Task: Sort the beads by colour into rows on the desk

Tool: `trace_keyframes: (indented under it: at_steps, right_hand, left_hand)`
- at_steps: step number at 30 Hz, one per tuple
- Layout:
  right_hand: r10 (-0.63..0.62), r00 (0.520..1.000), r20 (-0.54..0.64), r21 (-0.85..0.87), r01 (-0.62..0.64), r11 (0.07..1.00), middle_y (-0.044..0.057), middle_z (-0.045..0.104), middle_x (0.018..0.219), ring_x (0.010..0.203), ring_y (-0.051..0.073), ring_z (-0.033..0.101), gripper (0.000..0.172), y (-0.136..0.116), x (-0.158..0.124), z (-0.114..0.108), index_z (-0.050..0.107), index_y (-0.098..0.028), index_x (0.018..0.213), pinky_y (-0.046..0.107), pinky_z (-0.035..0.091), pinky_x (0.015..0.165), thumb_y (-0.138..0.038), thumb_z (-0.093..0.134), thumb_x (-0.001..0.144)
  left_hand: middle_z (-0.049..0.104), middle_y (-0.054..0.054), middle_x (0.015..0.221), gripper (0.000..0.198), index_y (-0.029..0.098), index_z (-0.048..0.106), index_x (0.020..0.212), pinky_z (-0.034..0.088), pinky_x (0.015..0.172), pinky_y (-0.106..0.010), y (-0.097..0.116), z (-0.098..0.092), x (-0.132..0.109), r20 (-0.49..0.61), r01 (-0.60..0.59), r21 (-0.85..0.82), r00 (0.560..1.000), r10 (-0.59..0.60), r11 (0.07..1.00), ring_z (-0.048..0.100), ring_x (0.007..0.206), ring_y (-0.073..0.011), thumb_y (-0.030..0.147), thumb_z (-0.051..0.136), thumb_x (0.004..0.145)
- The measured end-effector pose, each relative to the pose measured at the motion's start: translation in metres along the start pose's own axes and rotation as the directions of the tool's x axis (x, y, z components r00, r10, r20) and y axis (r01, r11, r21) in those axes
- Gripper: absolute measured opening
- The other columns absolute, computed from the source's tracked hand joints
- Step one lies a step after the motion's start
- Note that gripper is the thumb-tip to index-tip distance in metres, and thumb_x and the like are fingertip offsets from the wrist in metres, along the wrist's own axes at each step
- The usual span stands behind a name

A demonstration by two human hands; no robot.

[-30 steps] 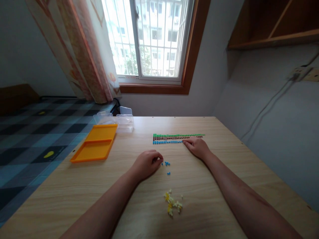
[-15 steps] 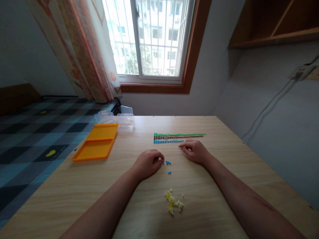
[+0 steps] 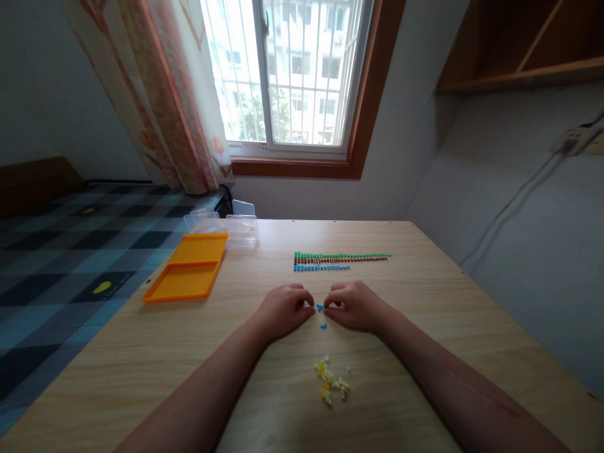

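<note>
Both hands rest low over the table around a small pile of blue building blocks (image 3: 319, 307). My left hand (image 3: 287, 308) is at the pile's left, thumb and fingers pinched; whatever is between them is too small to make out. From the right, my right hand (image 3: 353, 304) reaches the same pile with its fingertips pinched, and I cannot see what they hold. A separate blue block (image 3: 323, 326) lies just nearer. Beyond the hands run three rows of tiny blocks: a green row (image 3: 340, 255), a dark brown row (image 3: 349, 260) and a shorter blue row (image 3: 321, 268).
A loose heap of yellow and cream blocks (image 3: 330, 382) lies near the table's front. An orange two-part tray (image 3: 182, 299) sits at the left, with clear plastic boxes (image 3: 242, 231) behind it. A checked bed (image 3: 70, 251) adjoins the table's left edge.
My right hand has moved from the end of the blue row back toward me and left, to the blue pile. The left hand has barely moved. The view has shifted slightly.
</note>
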State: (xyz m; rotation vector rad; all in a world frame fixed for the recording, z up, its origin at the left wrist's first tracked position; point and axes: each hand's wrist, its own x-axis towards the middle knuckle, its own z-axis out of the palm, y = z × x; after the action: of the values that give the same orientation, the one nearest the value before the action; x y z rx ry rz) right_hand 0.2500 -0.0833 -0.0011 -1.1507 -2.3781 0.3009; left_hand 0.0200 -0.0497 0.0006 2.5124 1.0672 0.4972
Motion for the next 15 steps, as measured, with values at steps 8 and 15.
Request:
trace_keyframes:
  at_steps: [8,15]
  right_hand:
    - [0.035,0.999,0.021,-0.059,-0.034,0.998,0.001,0.069,0.076,0.067,0.014,0.06,0.012,0.004,-0.003,-0.009,0.073,-0.023,0.081,0.024,0.041,0.066,-0.018,0.062,0.08]
    - [0.149,0.988,-0.038,-0.105,-0.153,0.983,0.002,0.071,0.081,0.073,0.015,0.062,0.015,0.046,-0.011,-0.021,0.075,-0.023,0.084,0.025,0.043,0.07,-0.021,0.061,0.083]
  left_hand:
    - [0.065,0.0,0.08,0.01,0.024,0.074,0.083,0.041,0.067,-0.026,0.0,-0.002,0.001,0.015,-0.001,-0.001,1.0,0.001,1.0,0.059,0.074,-0.0151,0.023,0.064,0.082]
    - [0.066,0.0,0.081,0.011,0.024,0.074,0.083,0.042,0.067,-0.026,-0.001,-0.002,0.002,0.029,0.006,0.007,1.0,-0.006,1.0,0.059,0.075,-0.0153,0.024,0.063,0.083]
